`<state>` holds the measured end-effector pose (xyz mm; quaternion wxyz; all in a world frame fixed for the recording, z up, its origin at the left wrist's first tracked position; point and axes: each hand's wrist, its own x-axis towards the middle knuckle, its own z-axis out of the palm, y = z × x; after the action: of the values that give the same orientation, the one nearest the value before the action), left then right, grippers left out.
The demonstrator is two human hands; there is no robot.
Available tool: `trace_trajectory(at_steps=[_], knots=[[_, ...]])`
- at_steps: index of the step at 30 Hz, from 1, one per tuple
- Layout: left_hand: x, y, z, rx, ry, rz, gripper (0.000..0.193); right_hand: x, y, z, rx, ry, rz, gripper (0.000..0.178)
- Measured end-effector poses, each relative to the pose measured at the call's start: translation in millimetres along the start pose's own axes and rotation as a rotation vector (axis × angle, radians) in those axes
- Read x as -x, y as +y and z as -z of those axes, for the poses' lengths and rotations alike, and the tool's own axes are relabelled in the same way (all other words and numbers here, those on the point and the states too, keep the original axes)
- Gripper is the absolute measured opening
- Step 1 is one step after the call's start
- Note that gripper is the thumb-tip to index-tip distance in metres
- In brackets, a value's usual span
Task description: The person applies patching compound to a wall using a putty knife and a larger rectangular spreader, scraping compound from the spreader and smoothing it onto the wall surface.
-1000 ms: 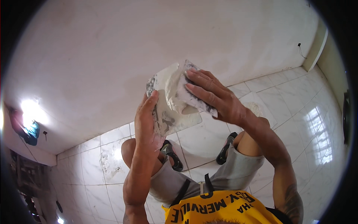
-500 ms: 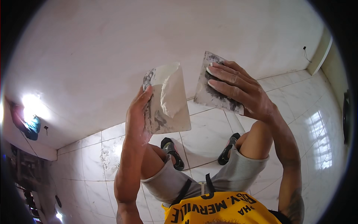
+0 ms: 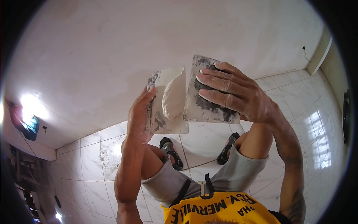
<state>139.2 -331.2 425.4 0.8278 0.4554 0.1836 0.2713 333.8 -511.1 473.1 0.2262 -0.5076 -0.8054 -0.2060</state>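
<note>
My left hand (image 3: 141,112) grips a flat square plastering blade (image 3: 173,125) by its left edge, thumb on top. A ridge of wet white putty (image 3: 173,95) lies along the blade's upper face. My right hand (image 3: 238,89) is closed on a second flat blade (image 3: 197,108), its fingers stretched over the smeared, dark-stained face and the thumb hidden beneath. The left edge of this second blade meets or nearly meets the right edge of the first; I cannot tell whether they touch. White residue coats the fingers of both hands.
A pale wall (image 3: 167,33) rises in front, above a white tiled floor (image 3: 201,138). My feet in dark shoes (image 3: 171,153) stand apart below. At left are a bright lamp (image 3: 31,104), a blue cloth-like item (image 3: 31,128) and dark clutter (image 3: 24,164). A wire (image 3: 306,55) pokes from the wall at right.
My right hand has brought its blade left and slightly down, closing the gap to the putty-loaded blade. The left blade has shifted only slightly.
</note>
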Motion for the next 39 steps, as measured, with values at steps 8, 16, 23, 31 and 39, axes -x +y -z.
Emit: trace_trajectory(at_steps=[8, 16, 23, 31, 39], knots=[[-5.4, -3.5, -0.1, 0.073, -0.046, 0.028, 0.041, 0.4, 2.2, -7.5, -0.083, 0.04, -0.051, 0.076], [-2.6, 0.9, 4.1, -0.042, 0.075, 0.021, 0.041, 5.8, -6.8, -2.1, -0.064, 0.008, -0.038, 0.084], [-16.4, -11.0, 41.3, -0.072, 0.234, 0.026, 0.027, 29.6, -1.0, -16.1, -0.006, 0.036, -0.087, 0.063], [-6.5, -10.5, 49.9, -0.085, 0.053, -0.023, 0.026, 64.0, -0.9, -36.5, -0.102, 0.081, -0.241, 0.073], [9.8, -23.0, 24.4, -0.139, 0.183, 0.066, 0.044, 43.6, -42.7, -13.9, 0.018, -0.076, -0.139, 0.059]])
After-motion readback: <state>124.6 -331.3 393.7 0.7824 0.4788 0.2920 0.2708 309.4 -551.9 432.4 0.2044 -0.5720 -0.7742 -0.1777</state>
